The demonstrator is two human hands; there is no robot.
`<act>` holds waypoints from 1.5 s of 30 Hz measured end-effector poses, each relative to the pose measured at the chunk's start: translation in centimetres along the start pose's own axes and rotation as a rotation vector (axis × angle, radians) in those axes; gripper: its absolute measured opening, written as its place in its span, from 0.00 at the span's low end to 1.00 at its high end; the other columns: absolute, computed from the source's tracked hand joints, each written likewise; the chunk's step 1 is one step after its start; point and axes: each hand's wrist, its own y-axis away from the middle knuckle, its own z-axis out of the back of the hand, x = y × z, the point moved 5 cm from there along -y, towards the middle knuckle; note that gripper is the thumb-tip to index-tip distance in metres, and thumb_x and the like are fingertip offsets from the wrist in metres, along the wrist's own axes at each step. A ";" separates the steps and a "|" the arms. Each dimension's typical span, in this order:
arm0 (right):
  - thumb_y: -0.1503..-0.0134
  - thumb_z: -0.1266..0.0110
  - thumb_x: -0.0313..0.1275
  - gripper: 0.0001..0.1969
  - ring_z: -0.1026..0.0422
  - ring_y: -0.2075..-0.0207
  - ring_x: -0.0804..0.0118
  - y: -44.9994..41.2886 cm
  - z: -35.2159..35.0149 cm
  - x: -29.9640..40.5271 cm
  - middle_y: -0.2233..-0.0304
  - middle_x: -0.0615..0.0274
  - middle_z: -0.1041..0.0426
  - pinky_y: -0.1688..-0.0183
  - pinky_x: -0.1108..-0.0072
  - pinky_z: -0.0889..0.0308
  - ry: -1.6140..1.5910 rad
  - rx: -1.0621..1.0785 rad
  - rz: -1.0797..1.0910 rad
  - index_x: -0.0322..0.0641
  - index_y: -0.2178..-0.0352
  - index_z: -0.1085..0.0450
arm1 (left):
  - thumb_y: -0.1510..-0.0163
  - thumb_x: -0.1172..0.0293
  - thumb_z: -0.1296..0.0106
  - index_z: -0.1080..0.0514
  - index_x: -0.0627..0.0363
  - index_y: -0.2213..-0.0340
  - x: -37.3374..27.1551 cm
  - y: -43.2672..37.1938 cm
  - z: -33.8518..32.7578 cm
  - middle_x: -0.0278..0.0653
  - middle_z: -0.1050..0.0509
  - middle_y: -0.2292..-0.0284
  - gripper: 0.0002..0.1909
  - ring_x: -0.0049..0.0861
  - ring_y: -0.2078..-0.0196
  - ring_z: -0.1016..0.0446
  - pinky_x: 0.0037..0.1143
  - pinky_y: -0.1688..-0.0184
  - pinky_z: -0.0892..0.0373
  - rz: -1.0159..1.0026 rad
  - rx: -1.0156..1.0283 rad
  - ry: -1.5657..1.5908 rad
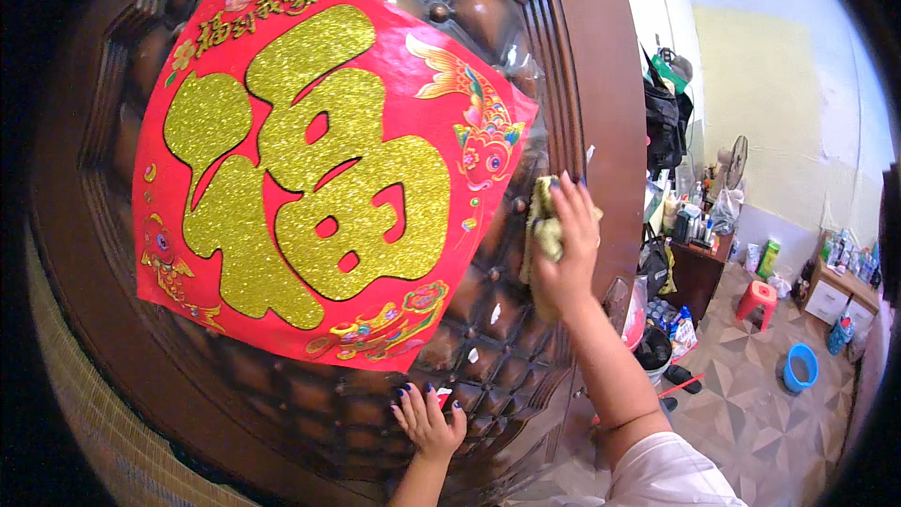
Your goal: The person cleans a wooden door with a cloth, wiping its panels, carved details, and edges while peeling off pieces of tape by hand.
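My right hand [571, 253] presses a yellowish cloth [540, 232] against the right side of a brown, button-tufted panel [486, 310], by its carved wooden frame [563, 77]. The panel looks like a headboard. Lower down, my left hand [428, 422] rests on the tufting with fingers apart, beside a small red and white scrap [443, 394]. A large red paper poster [415, 113] with glittery gold Chinese characters and printed fish covers the panel's upper left and middle. White flecks [473, 355] show on the tufting between the poster and the cloth.
A woven mat [91, 401] runs along the lower left. To the right stand a cluttered dark cabinet [693, 267], a red stool [759, 301], a blue basin [800, 368] and a small drawer unit [827, 304]. Black slippers [683, 379] lie on the patterned floor [746, 429].
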 end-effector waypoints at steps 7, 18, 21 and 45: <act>0.58 0.50 0.31 0.23 0.43 0.48 0.55 10.8 -0.7 3.1 0.49 0.59 0.41 0.48 0.68 0.47 -0.151 0.424 0.355 0.43 0.56 0.36 | 0.51 0.63 0.59 0.47 0.68 0.50 0.2 -0.1 -0.1 0.59 0.48 0.48 0.29 0.52 0.44 0.51 0.47 0.45 0.59 0.055 -0.046 -0.140; 0.58 0.54 0.24 0.21 0.40 0.51 0.56 -4.3 -0.6 -1.6 0.51 0.61 0.38 0.52 0.69 0.43 -0.044 0.066 0.479 0.43 0.58 0.34 | 0.54 0.63 0.58 0.43 0.65 0.53 0.8 0.8 -0.7 0.56 0.43 0.50 0.27 0.49 0.47 0.46 0.47 0.46 0.54 0.111 -0.057 -0.281; 0.63 0.52 0.18 0.24 0.41 0.50 0.51 -12.9 -1.0 -1.1 0.52 0.58 0.38 0.49 0.65 0.46 -0.134 -0.080 0.418 0.43 0.59 0.35 | 0.54 0.62 0.58 0.38 0.65 0.56 0.9 0.9 -0.3 0.55 0.40 0.52 0.25 0.48 0.48 0.43 0.47 0.46 0.53 0.130 -0.035 -0.265; 0.62 0.57 0.15 0.32 0.53 0.43 0.50 13.0 1.8 -17.7 0.47 0.47 0.48 0.42 0.69 0.60 -0.123 -0.032 -0.527 0.37 0.50 0.45 | 0.51 0.63 0.60 0.41 0.63 0.53 1.0 1.0 -1.3 0.54 0.41 0.50 0.25 0.48 0.48 0.43 0.45 0.46 0.52 0.105 -0.075 -0.323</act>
